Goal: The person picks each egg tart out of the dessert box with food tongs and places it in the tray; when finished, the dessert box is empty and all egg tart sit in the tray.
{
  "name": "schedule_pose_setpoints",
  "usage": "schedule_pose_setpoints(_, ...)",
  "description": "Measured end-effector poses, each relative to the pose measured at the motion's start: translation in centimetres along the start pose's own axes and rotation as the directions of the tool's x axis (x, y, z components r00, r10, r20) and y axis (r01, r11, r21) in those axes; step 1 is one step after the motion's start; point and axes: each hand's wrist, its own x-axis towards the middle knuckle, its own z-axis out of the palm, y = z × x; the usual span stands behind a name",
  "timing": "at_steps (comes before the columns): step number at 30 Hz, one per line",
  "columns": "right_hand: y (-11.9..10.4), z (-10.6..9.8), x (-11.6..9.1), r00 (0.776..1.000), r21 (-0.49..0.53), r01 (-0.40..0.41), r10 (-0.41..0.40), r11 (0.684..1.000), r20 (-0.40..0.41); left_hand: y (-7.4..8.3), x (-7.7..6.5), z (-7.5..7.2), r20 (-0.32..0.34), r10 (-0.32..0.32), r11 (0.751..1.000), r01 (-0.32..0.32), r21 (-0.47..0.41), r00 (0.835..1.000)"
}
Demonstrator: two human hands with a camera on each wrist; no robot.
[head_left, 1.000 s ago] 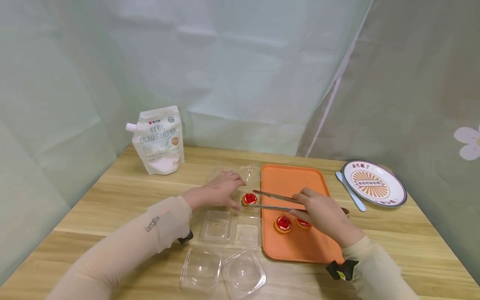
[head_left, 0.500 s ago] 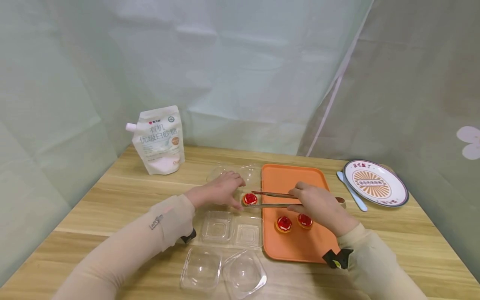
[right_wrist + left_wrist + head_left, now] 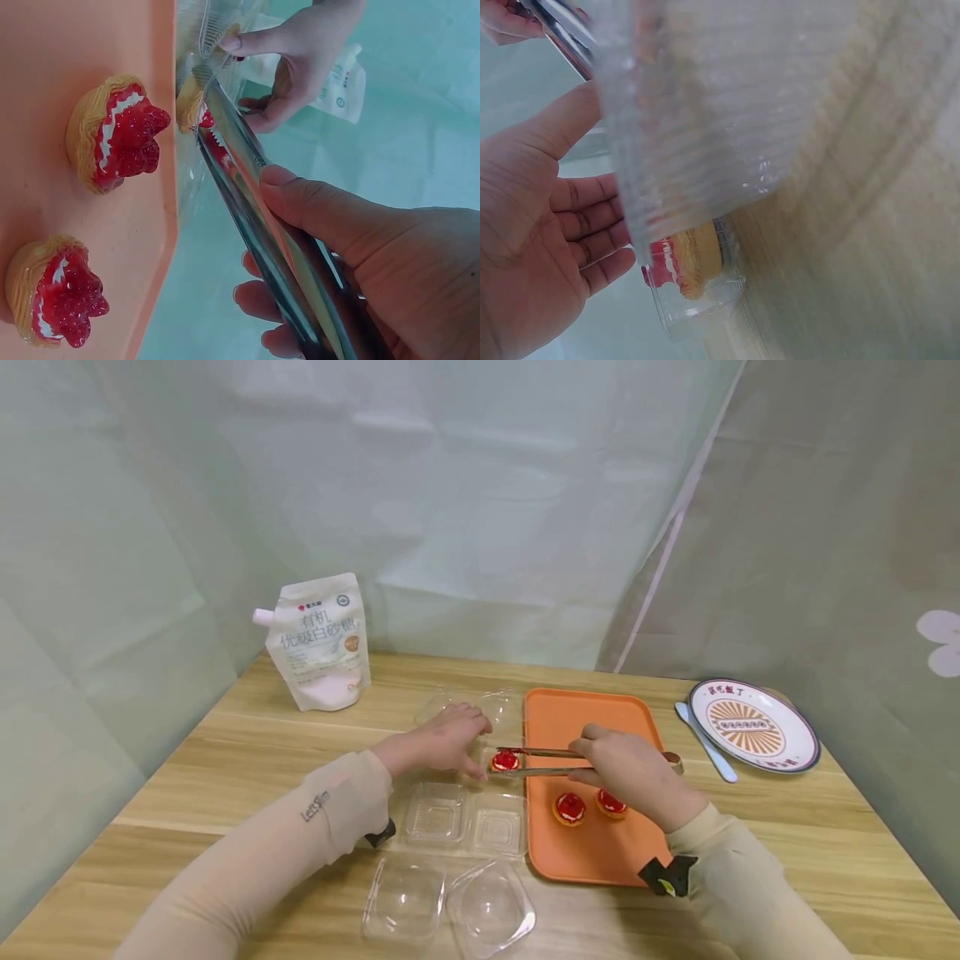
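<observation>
My right hand point(image 3: 626, 772) holds metal tongs point(image 3: 546, 771), thumb on one arm in the right wrist view. The tong tips lie on either side of a red-topped tart point(image 3: 506, 762), which sits in a clear plastic container; whether they touch it is unclear. My left hand point(image 3: 447, 739) is spread beside this container, thumb and fingers apart and loosely bent. In the left wrist view, clear plastic point(image 3: 705, 112) partly hides its fingertips, so contact cannot be told. Two more tarts, one nearer point(image 3: 570, 808) and one further right point(image 3: 612, 802), lie on the orange tray point(image 3: 592, 710).
Clear container compartments point(image 3: 435, 814) and opened lids point(image 3: 405, 900) lie near the front, with more lids point(image 3: 501, 706) at the back. A white pouch point(image 3: 322, 643) stands at back left. A plate point(image 3: 750, 727) and a pale blue knife point(image 3: 707, 743) lie at the right.
My right hand and the tongs have shifted slightly left, and the tong arms have drawn closer together around the tart. My left hand stays nearly still.
</observation>
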Motion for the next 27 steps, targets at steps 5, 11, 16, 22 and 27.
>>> schedule_pose_setpoints(5, 0.1, 0.1, -0.1, 1.000, 0.008, 0.001, -0.001, 1.000, -0.015, 0.0, 0.0, 0.0, -0.006, 0.004, 1.000, -0.004, 0.011, 1.000)
schedule_pose_setpoints(11, 0.2, 0.3, -0.2, 0.999, -0.004, 0.013, -0.013, 1.000, -0.036, 0.0, 0.0, 0.0, -0.007, 0.005, 1.000, -0.005, 0.008, 1.000)
schedule_pose_setpoints(16, 0.3, 0.3, -0.4, 0.998, 0.009, 0.017, -0.016, 1.000, -0.061, 0.0, 0.0, 0.0, -0.010, 0.018, 1.000, -0.017, 0.008, 1.000)
schedule_pose_setpoints(22, 0.3, -0.2, -0.9, 0.997, 0.021, -0.026, 0.028, 0.999, -0.067, 0.0, -0.1, 0.0, -0.014, 0.024, 1.000, -0.024, 0.013, 1.000)
schedule_pose_setpoints(27, 0.6, -0.9, -1.4, 0.996, 0.027, -0.057, 0.059, 0.998, -0.068, 0.0, -0.1, 0.0, -0.010, 0.014, 1.000, -0.014, 0.007, 1.000)
